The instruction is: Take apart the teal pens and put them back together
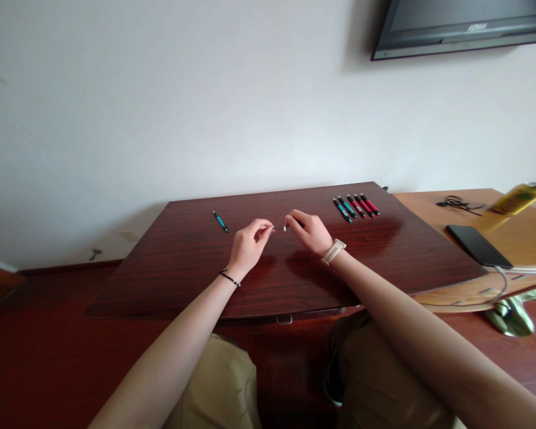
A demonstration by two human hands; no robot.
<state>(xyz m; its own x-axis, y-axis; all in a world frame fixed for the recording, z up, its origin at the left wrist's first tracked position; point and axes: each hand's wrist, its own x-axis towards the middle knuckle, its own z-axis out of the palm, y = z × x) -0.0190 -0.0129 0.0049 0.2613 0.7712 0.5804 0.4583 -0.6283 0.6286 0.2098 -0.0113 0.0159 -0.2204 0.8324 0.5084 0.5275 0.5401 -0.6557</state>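
Over the middle of the dark wooden table (196, 268), my left hand (249, 243) is closed in a pinch. A tiny dark-and-light tip shows at its fingertips; the rest of what it holds is hidden. My right hand (310, 231) is closed too, thumb against fingers, with a small white piece (284, 228) at the fingertips. The two hands face each other, a short gap apart. Left of them lies a single teal-and-black pen (220, 221). To the right, teal pens (342, 210) and red pens (370, 204) lie side by side in a slanted row.
A lighter wooden desk (531, 238) adjoins on the right. On it are a black phone (479, 245) with a white cable, a coiled black cable (459, 204) and a yellow can (520, 198). A screen (469, 30) hangs on the wall above.
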